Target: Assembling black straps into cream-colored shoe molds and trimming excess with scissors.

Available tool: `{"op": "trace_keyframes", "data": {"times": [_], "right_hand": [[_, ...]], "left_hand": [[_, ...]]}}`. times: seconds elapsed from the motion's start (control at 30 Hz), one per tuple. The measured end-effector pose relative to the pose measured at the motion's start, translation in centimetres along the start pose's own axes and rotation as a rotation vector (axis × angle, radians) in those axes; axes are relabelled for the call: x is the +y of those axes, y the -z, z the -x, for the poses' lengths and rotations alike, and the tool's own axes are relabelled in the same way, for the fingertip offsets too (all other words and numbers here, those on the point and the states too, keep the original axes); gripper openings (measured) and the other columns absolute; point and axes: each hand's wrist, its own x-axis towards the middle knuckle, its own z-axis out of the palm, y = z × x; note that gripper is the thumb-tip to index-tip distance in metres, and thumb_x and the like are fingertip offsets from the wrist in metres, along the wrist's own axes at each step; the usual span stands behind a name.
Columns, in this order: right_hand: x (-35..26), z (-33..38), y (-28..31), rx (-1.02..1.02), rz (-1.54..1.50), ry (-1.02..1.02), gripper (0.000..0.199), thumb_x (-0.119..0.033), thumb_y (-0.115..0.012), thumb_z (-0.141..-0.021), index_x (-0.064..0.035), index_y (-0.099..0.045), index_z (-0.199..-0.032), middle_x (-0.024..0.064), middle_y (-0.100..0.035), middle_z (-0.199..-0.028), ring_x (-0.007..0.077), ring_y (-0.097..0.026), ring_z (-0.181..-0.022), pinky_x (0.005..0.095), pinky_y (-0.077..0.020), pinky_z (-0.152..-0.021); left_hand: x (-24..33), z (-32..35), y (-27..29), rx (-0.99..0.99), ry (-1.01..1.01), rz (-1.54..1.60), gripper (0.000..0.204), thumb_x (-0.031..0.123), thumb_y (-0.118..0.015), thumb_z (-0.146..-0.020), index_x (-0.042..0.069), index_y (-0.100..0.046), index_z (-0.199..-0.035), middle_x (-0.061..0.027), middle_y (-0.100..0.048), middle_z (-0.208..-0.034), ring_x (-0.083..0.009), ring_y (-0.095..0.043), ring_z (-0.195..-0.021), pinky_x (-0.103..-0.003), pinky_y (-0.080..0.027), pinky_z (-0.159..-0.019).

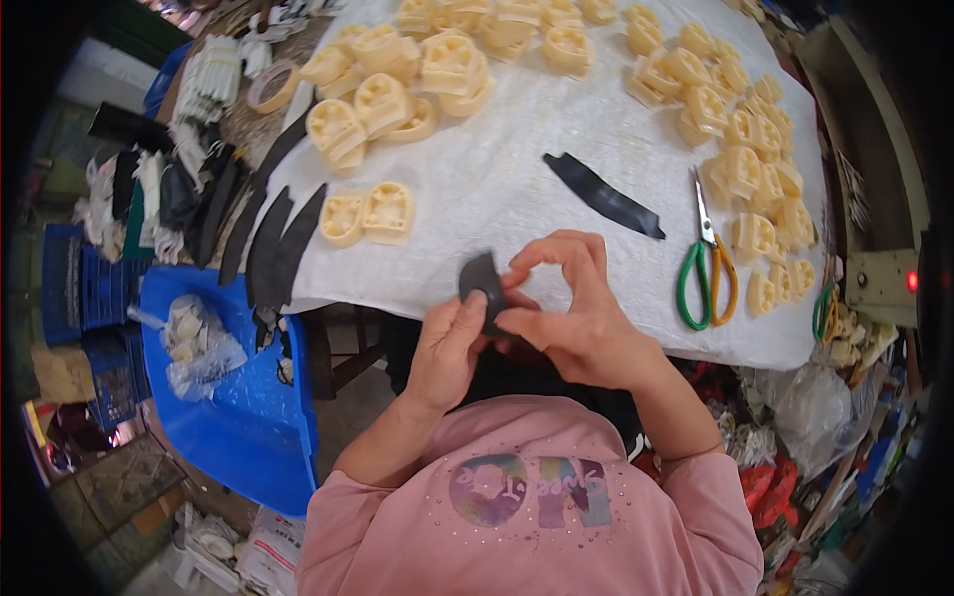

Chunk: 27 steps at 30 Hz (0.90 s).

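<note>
Both hands meet at the near edge of the white-covered table: the left hand and the right hand pinch one small dark curved piece between thumbs and fingertips. Green-and-orange scissors lie to the right, a black strip beyond.

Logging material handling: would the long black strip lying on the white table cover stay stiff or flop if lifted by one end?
The long black strip looks thin and flat with a slight curve, so it would probably droop. It likely weighs little and should not roll.
</note>
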Motion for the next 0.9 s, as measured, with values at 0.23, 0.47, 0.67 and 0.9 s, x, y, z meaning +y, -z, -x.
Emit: {"op": "trace_keyframes", "data": {"times": [0.23,0.47,0.67,0.9], "right_hand": [[3.1,-5.6,-5.5,0.093,-0.134,-0.102,0.043,0.002,-0.063,-0.069,-0.0025,-0.056,-0.111,0.0154,-0.05,-0.116,0.035,-0.046,-0.106,0.0406,-0.0425,-0.089],[3.7,-9.4,-10.8,-0.013,0.143,-0.042,0.051,-0.005,-0.068,-0.064,0.0006,-0.055,-0.113,0.0172,-0.053,-0.116,0.0345,-0.046,-0.109,0.0388,-0.0445,-0.09],[5.2,-8.0,-10.7,0.178,-0.01,-0.272,0.044,0.0,-0.065,-0.069,-0.0001,-0.055,-0.112,0.0177,-0.057,-0.108,0.0343,-0.054,-0.1,0.0383,-0.0491,-0.078],[4.0,-2.6,-0.7,0.163,0.082,-0.312,0.048,0.007,-0.058,-0.069,-0.0042,-0.055,-0.115,0.0142,-0.057,-0.102,0.0337,-0.055,-0.097,0.0405,-0.0454,-0.081]], "left_hand": [[2.7,1.6,6.1,0.403,-0.424,0.16,0.061,0.05,-0.039,-0.095,0.0,-0.042,-0.129,-0.0134,-0.061,-0.1,-0.0144,-0.057,-0.072,-0.023,-0.04,-0.053],[4.5,-1.2,8.4,0.372,-0.656,0.112,0.065,0.057,-0.034,-0.093,0.011,-0.033,-0.139,-0.0161,-0.042,-0.137,-0.0306,-0.044,-0.123,-0.039,-0.036,-0.097],[4.1,-1.2,8.6,0.384,-0.555,0.177,0.07,0.056,-0.034,-0.094,0.003,-0.032,-0.138,-0.0104,-0.044,-0.134,-0.0174,-0.037,-0.125,-0.035,-0.031,-0.098],[3.6,-1.0,7.7,0.471,-0.528,-0.008,0.062,0.05,-0.034,-0.096,0.002,-0.037,-0.136,-0.0091,-0.058,-0.109,-0.0142,-0.053,-0.093,-0.029,-0.04,-0.075]]}}
